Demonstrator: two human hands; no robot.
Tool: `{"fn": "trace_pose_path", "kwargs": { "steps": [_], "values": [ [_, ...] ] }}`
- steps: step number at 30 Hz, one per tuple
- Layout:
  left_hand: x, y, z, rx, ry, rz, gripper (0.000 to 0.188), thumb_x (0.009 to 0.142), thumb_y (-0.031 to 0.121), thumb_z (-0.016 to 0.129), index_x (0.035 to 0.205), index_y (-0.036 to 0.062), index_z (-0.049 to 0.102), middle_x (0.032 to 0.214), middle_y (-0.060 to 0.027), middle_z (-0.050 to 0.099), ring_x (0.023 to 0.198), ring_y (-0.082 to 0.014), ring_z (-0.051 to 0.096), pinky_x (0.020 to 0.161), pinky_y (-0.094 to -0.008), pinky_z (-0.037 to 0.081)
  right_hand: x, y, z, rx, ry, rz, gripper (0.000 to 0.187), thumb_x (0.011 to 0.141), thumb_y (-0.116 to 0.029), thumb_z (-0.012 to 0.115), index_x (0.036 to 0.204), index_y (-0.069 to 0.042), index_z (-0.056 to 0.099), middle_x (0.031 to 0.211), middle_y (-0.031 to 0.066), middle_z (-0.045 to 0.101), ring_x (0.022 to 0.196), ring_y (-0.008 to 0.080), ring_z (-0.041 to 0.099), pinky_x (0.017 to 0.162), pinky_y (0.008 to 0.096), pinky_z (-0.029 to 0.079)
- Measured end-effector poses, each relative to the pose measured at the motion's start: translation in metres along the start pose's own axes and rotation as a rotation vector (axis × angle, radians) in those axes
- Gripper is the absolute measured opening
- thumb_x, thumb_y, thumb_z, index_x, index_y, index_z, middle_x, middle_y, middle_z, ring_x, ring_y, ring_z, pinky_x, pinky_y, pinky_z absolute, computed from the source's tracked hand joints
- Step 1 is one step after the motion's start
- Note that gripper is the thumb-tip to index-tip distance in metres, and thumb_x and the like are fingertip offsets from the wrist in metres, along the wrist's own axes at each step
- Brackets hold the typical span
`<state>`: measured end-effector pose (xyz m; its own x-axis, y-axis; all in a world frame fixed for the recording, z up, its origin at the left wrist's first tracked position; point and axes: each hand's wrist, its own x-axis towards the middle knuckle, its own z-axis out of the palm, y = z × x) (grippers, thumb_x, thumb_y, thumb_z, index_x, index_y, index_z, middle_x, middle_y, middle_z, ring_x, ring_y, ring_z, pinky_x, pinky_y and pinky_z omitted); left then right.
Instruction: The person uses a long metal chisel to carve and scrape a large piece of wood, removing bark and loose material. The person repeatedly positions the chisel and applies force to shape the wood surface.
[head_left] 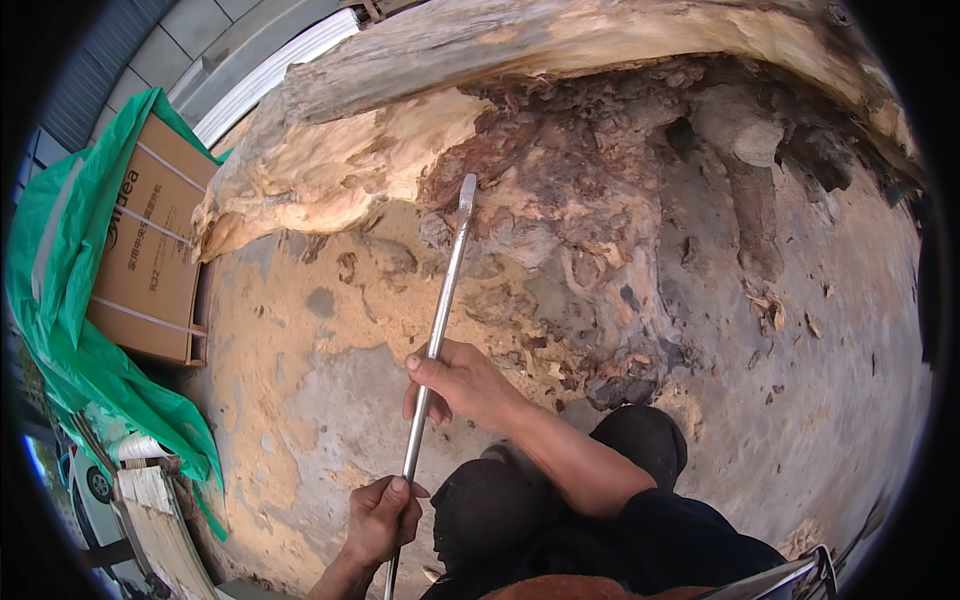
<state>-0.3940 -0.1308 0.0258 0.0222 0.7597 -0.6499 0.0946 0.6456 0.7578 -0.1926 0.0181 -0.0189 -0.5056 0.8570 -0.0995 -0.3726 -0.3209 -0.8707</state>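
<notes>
A long silver pry bar slants up and away from me, its flattened tip over the dark, crumbly part of a big weathered log. Whether the tip touches the wood I cannot tell. Low on the shaft, my left hand is closed round the metal. Farther up, my right hand grips the bar with the thumb laid along it. Pale, freshly bared wood shows left of the tip, while rough brown rotten wood lies to its right. The bar's lower end runs out of view.
A cardboard box under a green tarp stands at the left. Sawdust and wood bits cover much of the concrete floor. My dark-clad knees are close below the log. Something shiny sits at the lower right.
</notes>
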Motion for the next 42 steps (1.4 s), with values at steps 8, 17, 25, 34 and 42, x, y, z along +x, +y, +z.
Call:
{"fn": "trace_pose_path", "kwargs": {
  "steps": [8,17,25,34,42],
  "values": [
    [0.042,-0.017,0.010,0.064,0.055,0.104,0.045,0.107,0.037,0.052,0.095,-0.0049,0.065,0.057,0.0015,0.048,0.044,-0.0062,0.038,0.042,-0.0247,0.029,0.019,0.007,-0.015,-0.091,0.055,0.017,0.029,0.103,-0.028,0.052,0.095,0.000,0.057,0.071,0.0126,0.070,0.053,0.0103,0.053,0.051,0.0269,0.044],
    [0.087,-0.065,0.018,0.054,0.106,0.335,0.045,0.107,0.039,0.054,0.095,-0.0022,0.065,0.058,0.0037,0.047,0.050,-0.0043,0.039,0.046,-0.0235,0.031,0.025,0.018,-0.018,-0.281,0.139,-0.011,0.025,0.102,-0.024,0.052,0.096,0.000,0.057,0.071,0.0091,0.070,0.056,0.0103,0.054,0.052,0.0276,0.044],
    [0.030,-0.049,-0.004,0.058,0.141,0.168,0.046,0.106,0.038,0.054,0.092,-0.0043,0.065,0.054,0.0018,0.045,0.042,-0.0072,0.037,0.042,-0.0262,0.028,0.020,0.031,0.004,-0.087,-0.022,0.036,0.039,0.105,-0.037,0.053,0.098,0.001,0.053,0.075,0.0134,0.071,0.053,0.0109,0.055,0.050,0.0267,0.046],
    [-0.003,0.005,-0.026,0.117,0.154,0.018,0.045,0.106,0.037,0.054,0.093,-0.0044,0.066,0.052,-0.0007,0.047,0.040,-0.0076,0.039,0.039,-0.0262,0.029,0.026,0.020,0.027,0.026,-0.050,0.052,0.031,0.107,-0.031,0.049,0.093,-0.004,0.052,0.077,0.0132,0.072,0.054,0.0094,0.056,0.050,0.0252,0.046],
    [0.110,-0.090,0.005,-0.060,0.154,0.292,0.039,0.105,0.035,0.058,0.095,-0.0019,0.067,0.059,0.0031,0.048,0.050,-0.0052,0.040,0.046,-0.0248,0.030,0.037,0.042,0.003,-0.332,0.209,0.087,0.031,0.104,-0.029,0.051,0.097,0.000,0.060,0.071,0.0071,0.070,0.056,0.0111,0.054,0.053,0.0293,0.043]
  ]
}}
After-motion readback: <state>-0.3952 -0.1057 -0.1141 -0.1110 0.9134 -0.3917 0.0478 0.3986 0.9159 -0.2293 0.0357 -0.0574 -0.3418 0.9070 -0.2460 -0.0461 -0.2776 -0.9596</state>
